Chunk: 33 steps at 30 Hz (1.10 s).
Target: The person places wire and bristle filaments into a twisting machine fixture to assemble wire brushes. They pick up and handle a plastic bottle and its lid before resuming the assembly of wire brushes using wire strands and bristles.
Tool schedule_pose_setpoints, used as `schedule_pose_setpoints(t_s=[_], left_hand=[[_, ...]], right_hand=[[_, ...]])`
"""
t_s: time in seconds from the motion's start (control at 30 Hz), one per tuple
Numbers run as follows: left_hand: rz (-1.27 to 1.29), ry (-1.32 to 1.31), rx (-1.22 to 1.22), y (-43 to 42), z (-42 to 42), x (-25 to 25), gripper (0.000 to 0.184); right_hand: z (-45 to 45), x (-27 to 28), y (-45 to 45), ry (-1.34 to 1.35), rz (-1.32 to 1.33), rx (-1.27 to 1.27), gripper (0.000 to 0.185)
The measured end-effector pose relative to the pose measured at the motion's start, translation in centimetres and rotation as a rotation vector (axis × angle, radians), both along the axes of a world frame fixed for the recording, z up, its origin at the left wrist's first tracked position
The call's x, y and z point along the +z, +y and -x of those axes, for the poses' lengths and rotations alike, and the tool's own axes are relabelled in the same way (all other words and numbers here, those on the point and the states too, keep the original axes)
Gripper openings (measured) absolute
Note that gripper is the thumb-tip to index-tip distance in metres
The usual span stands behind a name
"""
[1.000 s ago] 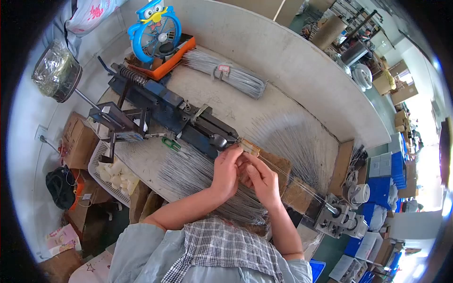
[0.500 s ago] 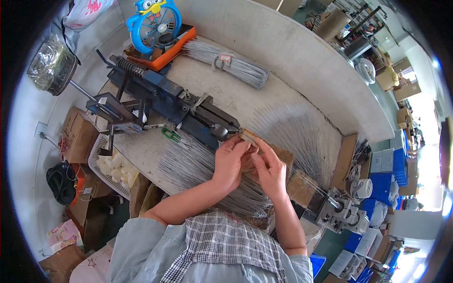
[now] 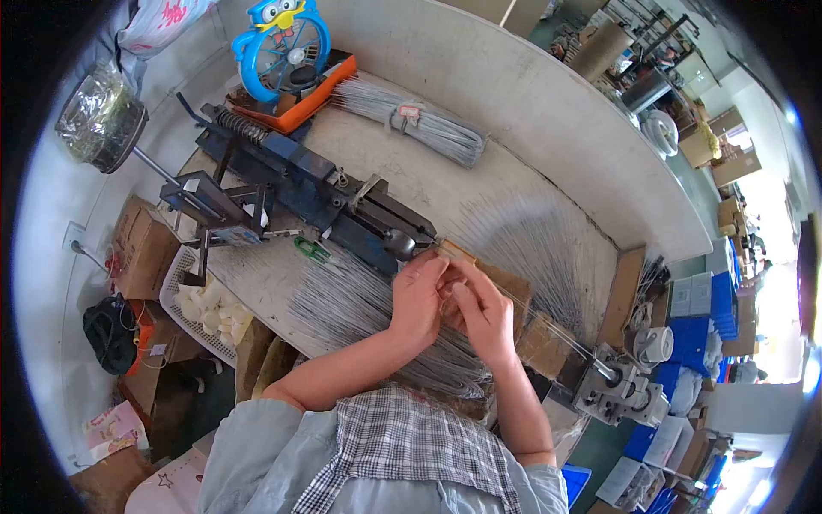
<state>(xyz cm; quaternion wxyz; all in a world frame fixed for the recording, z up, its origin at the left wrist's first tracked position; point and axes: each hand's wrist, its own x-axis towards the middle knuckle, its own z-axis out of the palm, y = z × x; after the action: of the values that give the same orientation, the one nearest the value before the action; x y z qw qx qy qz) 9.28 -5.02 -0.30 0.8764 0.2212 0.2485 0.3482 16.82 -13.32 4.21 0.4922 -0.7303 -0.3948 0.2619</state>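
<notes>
Over the last second the 2 hands have shifted only slightly: the right hand (image 3: pixel 485 321), its thumb standing farther off half a second ago, has drawn in again toward the left hand (image 3: pixel 417 300). Both are at the front end of the machine (image 3: pixel 321 193), as before, so the work appears to be fine finger adjustment at 1 spot. The fingers of both hands are bent with their tips close together; whether they grip anything cannot be told, since whatever may lie between them is hidden. An amber strip (image 3: pixel 459 252) shows just beyond the fingertips, though contact is unclear. The near wires (image 3: pixel 342 300) lie spread on the bench (image 3: pixel 257 287) beside and beneath the forearms, and the far wires (image 3: pixel 544 236) fan out beyond the hands. Neither spread has visibly changed.
</notes>
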Motion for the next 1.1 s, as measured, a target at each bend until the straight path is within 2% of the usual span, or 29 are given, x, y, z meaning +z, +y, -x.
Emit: schedule_pose_setpoints(t_s=[0.03,0.13,0.53,0.63,0.77,0.83,0.87,0.97,1.1], left_hand=[[0.027,0.005,0.015,-0.1,-0.1,0.6,0.017],[0.049,0.008,-0.024,-0.2,0.4,0.8,0.015],[-0.01,-0.041,-0.036,0.1,0.3,0.4,0.017],[-0.026,-0.011,-0.004,0.0,0.1,0.7,0.018],[-0.039,-0.001,0.002,-0.1,0.0,1.1,0.02],[-0.053,0.013,-0.042,0.2,0.2,0.9,0.025],[-0.06,0.021,-0.068,0.3,0.4,0.8,0.028],[0.007,0.046,-0.09,0.5,1.0,1.5,0.045],[-0.135,0.132,-0.156,0.4,1.6,2.4,0.06]], right_hand=[[0.0,0.2,0.2,-0.087,0.004,-0.01,0.035],[-0.4,-0.6,1.0,-0.133,0.024,-0.008,0.038],[-0.7,0.1,0.3,-0.075,0.003,-0.015,0.036],[-0.7,1.3,-0.4,-0.185,-0.013,-0.037,0.037],[-1.7,2.2,-1.3,-0.768,-0.066,-0.065,0.036],[-2.2,2.9,-1.4,-0.988,-0.047,-0.116,0.032],[-2.5,2.4,-1.7,-0.968,0.017,-0.086,0.024],[-2.8,1.8,-2.0,-0.968,-0.004,-0.038,0.02],[-2.9,1.3,-2.4,-0.83,-0.061,-0.069,0.018]])
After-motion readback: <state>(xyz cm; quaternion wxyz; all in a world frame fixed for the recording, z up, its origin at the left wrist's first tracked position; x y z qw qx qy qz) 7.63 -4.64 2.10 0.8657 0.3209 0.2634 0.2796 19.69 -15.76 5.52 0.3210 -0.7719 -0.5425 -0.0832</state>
